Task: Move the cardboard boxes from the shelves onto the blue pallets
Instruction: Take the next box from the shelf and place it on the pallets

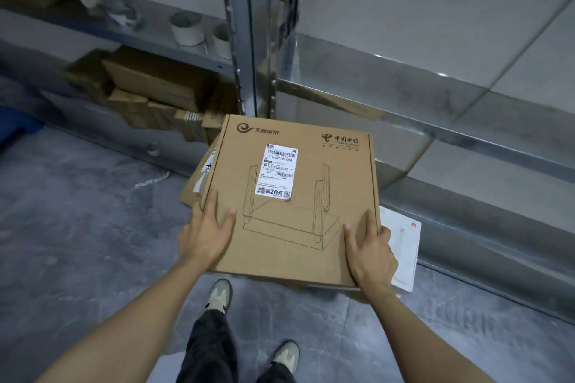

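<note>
While carried, found cardboard box gripped by left hand at 8 o'clock, right hand at 4. Judged light, stiff, well held.

A single wide-angle camera, worn on the person's head, looks forward and steeply down. Both forearms rise from the bottom corners to the left hand and right hand, which hold a flat cardboard box near the middle of the picture, close to the lens. Straight below are the person's shoes and the grey floor. The upper part faces the metal shelves and their upright post, which stand farther off. Straight edges bow toward the borders, and the far parts are blurred
</note>
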Available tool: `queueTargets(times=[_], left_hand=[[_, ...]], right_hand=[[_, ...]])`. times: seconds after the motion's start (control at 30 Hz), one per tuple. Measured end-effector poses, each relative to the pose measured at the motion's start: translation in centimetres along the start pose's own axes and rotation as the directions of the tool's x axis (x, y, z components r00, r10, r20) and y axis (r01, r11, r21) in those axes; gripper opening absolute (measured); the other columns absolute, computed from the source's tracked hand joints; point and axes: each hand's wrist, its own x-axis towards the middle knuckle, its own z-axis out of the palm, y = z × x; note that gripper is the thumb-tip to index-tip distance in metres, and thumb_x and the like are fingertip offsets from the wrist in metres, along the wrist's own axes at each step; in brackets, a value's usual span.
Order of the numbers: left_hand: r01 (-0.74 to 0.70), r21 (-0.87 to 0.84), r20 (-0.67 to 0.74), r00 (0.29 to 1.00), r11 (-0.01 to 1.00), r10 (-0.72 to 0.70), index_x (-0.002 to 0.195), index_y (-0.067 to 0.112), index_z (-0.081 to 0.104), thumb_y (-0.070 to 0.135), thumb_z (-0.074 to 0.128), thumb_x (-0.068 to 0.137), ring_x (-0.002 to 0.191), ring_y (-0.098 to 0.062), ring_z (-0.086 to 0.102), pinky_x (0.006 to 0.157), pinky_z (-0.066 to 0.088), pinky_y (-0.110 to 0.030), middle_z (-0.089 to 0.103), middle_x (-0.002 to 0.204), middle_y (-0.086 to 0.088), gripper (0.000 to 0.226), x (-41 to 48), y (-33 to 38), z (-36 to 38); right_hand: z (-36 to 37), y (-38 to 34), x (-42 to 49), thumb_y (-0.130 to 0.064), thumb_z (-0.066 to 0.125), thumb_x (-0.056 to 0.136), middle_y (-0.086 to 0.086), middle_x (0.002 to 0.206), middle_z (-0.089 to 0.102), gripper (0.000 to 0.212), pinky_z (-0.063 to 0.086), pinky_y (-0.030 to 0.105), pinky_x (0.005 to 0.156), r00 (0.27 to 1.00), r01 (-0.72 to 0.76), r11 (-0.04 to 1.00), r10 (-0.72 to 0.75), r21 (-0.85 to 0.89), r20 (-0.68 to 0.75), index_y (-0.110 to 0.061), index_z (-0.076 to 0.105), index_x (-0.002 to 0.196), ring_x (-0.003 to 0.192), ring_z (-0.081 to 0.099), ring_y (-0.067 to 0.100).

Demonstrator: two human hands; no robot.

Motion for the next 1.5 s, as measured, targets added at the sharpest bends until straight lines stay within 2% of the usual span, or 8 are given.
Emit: queueTargets(times=[0.27,0.47,0.6,0.77,0.9,1.13,1.33,1.5], left_hand=[[0.157,-0.067,-0.091,0.982,0.985,-0.162,0.152,0.034,0.009,0.058,0.03,0.096,0.118,-0.04,0.05,0.097,0.039,-0.046,0.031,0.146,-0.01,0.064,-2.3,-5.6,-3.8],[0.263,-0.118,-0.144,0.95,0.958,-0.278,0.152,0.033,0.01,0.058,0.03,0.095,0.119,-0.04,0.049,0.096,0.039,-0.048,0.031,0.147,-0.012,0.065,-4.0,-10.7,-6.1],[0.347,-0.176,-0.177,0.909,0.921,-0.376,0.152,0.034,0.009,0.058,0.03,0.095,0.121,-0.04,0.049,0.097,0.039,-0.047,0.031,0.148,-0.013,0.065,-5.4,-14.8,-7.8],[0.439,-0.225,-0.216,0.848,0.87,-0.484,0.152,0.034,0.01,0.057,0.03,0.096,0.121,-0.039,0.049,0.097,0.039,-0.046,0.034,0.146,-0.013,0.064,-6.0,-19.4,-10.1],[0.491,-0.274,-0.227,0.803,0.827,-0.551,0.152,0.032,0.01,0.057,0.031,0.096,0.124,-0.04,0.046,0.1,0.038,-0.047,0.03,0.15,-0.013,0.064,-5.1,-23.1,-12.4],[0.524,-0.37,-0.276,0.727,0.768,-0.629,0.152,0.029,0.014,0.056,0.033,0.096,0.121,-0.041,0.048,0.099,0.039,-0.049,0.034,0.145,-0.015,0.065,-0.9,-30.9,-17.7],[0.547,-0.442,-0.299,0.658,0.711,-0.691,0.152,0.029,0.015,0.057,0.033,0.095,0.124,-0.039,0.046,0.1,0.038,-0.048,0.031,0.148,-0.015,0.066,3.1,-38.9,-23.6],[0.557,-0.48,-0.333,0.6,0.678,-0.728,0.153,0.029,0.012,0.056,0.033,0.096,0.126,-0.04,0.043,0.101,0.036,-0.048,0.032,0.147,-0.016,0.066,5.2,-44.3,-28.4]], right_hand=[[0.3,-6.2,-1.3,-0.061,0.032,0.096,0.013,0.137,0.039,0.064,0.043,0.042,0.083,0.984,0.168,0.986,-0.167,-0.012,0.065,-0.031,0.019,0.151,0.103,0.057,0.036],[1.4,-11.5,-3.2,-0.063,0.03,0.096,0.013,0.154,0.024,0.067,0.042,0.046,0.096,0.946,0.304,0.952,-0.296,-0.046,0.132,-0.032,0.016,0.153,0.126,0.045,0.039],[3.1,-15.8,-4.7,-0.064,0.029,0.095,0.014,0.147,0.031,0.067,0.045,0.047,0.091,0.901,0.411,0.91,-0.397,-0.047,0.177,-0.033,0.014,0.153,0.117,0.054,0.039],[5.7,-21.8,-6.1,-0.065,0.028,0.095,0.017,0.146,0.033,0.068,0.045,0.051,0.095,0.831,0.533,0.843,-0.505,-0.074,0.234,-0.033,0.012,0.152,0.119,0.05,0.04],[7.2,-27.7,-7.1,-0.062,0.031,0.096,0.016,0.146,0.033,0.067,0.044,0.049,0.092,0.792,0.589,0.802,-0.55,-0.095,0.267,-0.031,0.015,0.153,0.113,0.056,0.042],[10.8,-40.1,-8.9,-0.062,0.03,0.096,0.015,0.144,0.034,0.068,0.045,0.048,0.094,0.704,0.692,0.719,-0.652,-0.066,0.281,-0.03,0.015,0.154,0.118,0.053,0.039],[14.5,-52.4,-11.4,-0.063,0.027,0.097,0.016,0.143,0.035,0.068,0.044,0.044,0.093,0.595,0.795,0.602,-0.75,-0.076,0.289,-0.028,0.012,0.154,0.112,0.056,0.036],[17.1,-61.5,-13.6,-0.063,0.028,0.097,0.018,0.145,0.035,0.068,0.043,0.046,0.095,0.517,0.849,0.526,-0.803,-0.054,0.295,-0.027,0.014,0.153,0.112,0.056,0.039]])
